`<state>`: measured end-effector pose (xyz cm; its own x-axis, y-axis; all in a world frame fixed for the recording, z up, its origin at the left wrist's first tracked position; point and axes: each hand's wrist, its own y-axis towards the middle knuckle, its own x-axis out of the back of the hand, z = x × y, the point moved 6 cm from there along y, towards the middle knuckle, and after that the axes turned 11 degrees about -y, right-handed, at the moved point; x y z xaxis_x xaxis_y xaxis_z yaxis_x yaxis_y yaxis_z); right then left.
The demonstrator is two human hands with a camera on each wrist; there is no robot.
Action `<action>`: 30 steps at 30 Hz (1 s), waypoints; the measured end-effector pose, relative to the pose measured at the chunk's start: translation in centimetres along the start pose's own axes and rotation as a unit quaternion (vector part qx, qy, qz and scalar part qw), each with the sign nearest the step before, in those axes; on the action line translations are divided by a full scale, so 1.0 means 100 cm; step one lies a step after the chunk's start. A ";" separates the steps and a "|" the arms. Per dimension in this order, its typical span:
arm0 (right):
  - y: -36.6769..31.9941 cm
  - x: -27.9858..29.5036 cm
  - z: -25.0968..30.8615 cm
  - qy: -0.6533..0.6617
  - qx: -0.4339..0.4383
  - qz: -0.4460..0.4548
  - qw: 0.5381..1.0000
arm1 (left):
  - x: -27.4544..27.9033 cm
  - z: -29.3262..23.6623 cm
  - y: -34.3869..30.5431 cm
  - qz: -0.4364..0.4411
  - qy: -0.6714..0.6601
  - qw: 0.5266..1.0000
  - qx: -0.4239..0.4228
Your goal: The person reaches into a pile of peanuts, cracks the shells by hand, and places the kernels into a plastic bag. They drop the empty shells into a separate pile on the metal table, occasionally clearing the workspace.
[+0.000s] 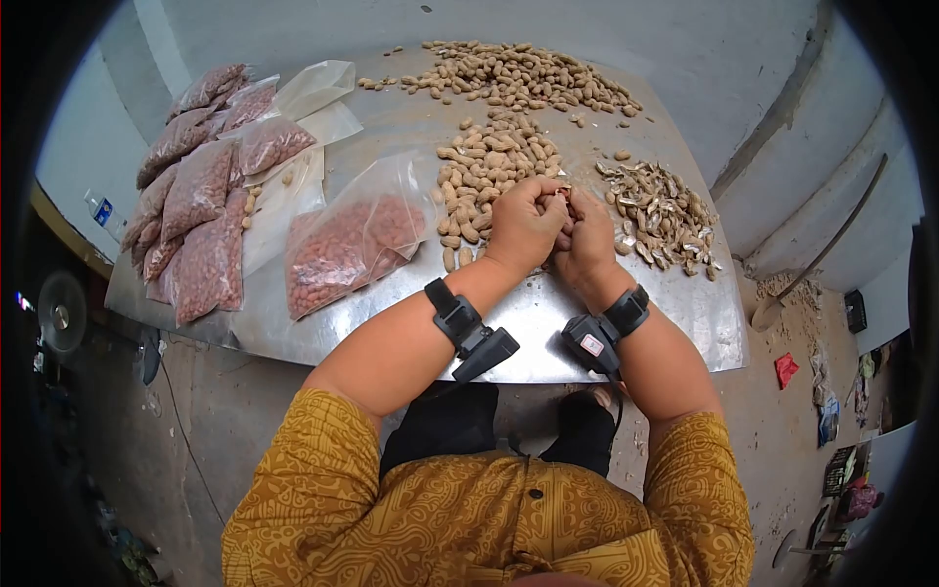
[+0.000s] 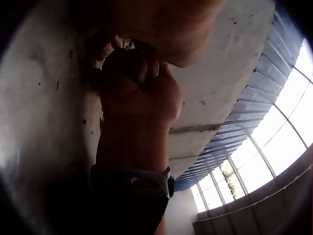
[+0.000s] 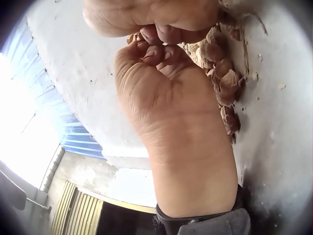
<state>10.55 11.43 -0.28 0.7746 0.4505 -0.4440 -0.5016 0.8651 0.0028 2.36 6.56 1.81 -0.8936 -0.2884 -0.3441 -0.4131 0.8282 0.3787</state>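
Both hands meet over the near edge of the peanut pile, fingertips together. My left hand (image 1: 526,223) and my right hand (image 1: 589,240) pinch a peanut (image 1: 564,192) between them; a reddish bit of it shows at the fingertips. From the right wrist, the curled fingers of the right hand (image 3: 166,83) face those of the left hand (image 3: 151,17), a small brown piece of shell (image 3: 132,38) between them. The left wrist view is dark: the left hand (image 2: 139,88) is curled and the peanut is hidden. Unshelled peanuts (image 1: 499,157) lie just beyond the hands.
Broken shells (image 1: 665,215) are heaped right of the hands. An open clear bag of red kernels (image 1: 352,240) lies to the left, with several filled bags (image 1: 201,191) stacked farther left. More unshelled peanuts (image 1: 518,76) spread at the back of the metal table (image 1: 675,328).
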 end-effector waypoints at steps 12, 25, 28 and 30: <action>0.005 0.006 -0.010 0.067 -0.047 -0.020 0.996 | 0.002 -0.008 0.002 -0.001 0.185 0.976 -0.116; 0.002 -0.005 0.002 0.114 -0.076 0.045 0.990 | 0.000 -0.024 -0.001 0.033 0.181 0.974 -0.130; 0.001 -0.004 0.005 0.110 -0.075 0.041 0.990 | -0.002 -0.025 -0.001 0.047 0.182 0.970 -0.152; 0.003 -0.001 0.003 0.111 -0.068 0.054 0.990 | -0.003 -0.027 -0.001 0.054 0.189 0.967 -0.160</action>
<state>10.40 11.72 0.04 0.6172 0.4653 -0.6344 -0.6357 0.7701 -0.0536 2.24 5.25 4.17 -0.9102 -0.4131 0.0285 -0.2925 0.6900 0.6621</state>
